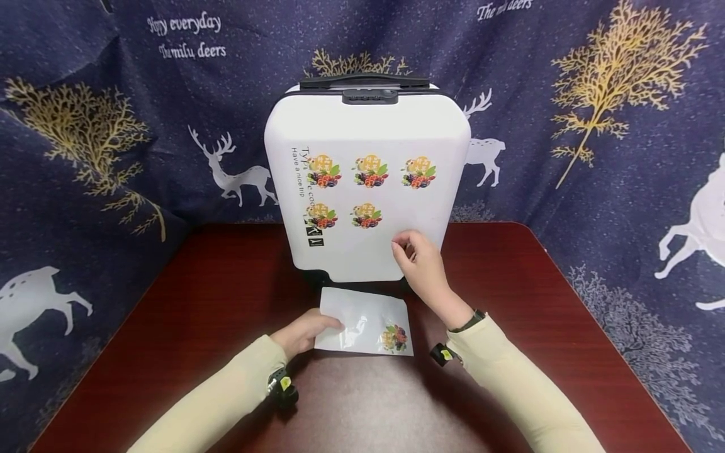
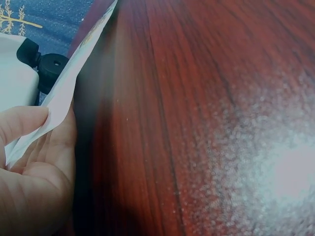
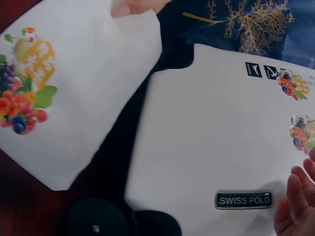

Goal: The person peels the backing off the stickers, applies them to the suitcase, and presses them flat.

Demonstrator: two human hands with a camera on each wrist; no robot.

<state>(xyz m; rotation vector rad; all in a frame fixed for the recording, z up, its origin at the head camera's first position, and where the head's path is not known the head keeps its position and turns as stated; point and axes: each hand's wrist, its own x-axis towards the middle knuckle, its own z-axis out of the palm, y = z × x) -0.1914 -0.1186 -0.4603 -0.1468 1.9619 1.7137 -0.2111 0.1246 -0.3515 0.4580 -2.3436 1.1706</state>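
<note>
A white sheet (image 1: pixel 362 321) bearing one fruit sticker (image 1: pixel 394 338) is pinched at its left edge by my left hand (image 1: pixel 306 332), thumb on top and fingers beneath. Behind it stands a white suitcase (image 1: pixel 391 251) with several fruit stickers on its front, three in an upper row and two below. In front of the suitcase's lower right, my right hand (image 1: pixel 421 267) hovers with fingers loosely bent and no object visible in it. The right wrist view shows its fingers (image 3: pixel 298 196) beside the SWISS POLO badge (image 3: pixel 244 200); whether they touch the suitcase I cannot tell.
The suitcase stands on a dark red wooden table (image 1: pixel 226 302), its black handle (image 1: pixel 365 80) and lock (image 1: pixel 370 96) at the top. A black wheel (image 2: pixel 51 71) shows at its base. A blue cloth (image 1: pixel 238 113) with deer and gold branches hangs behind.
</note>
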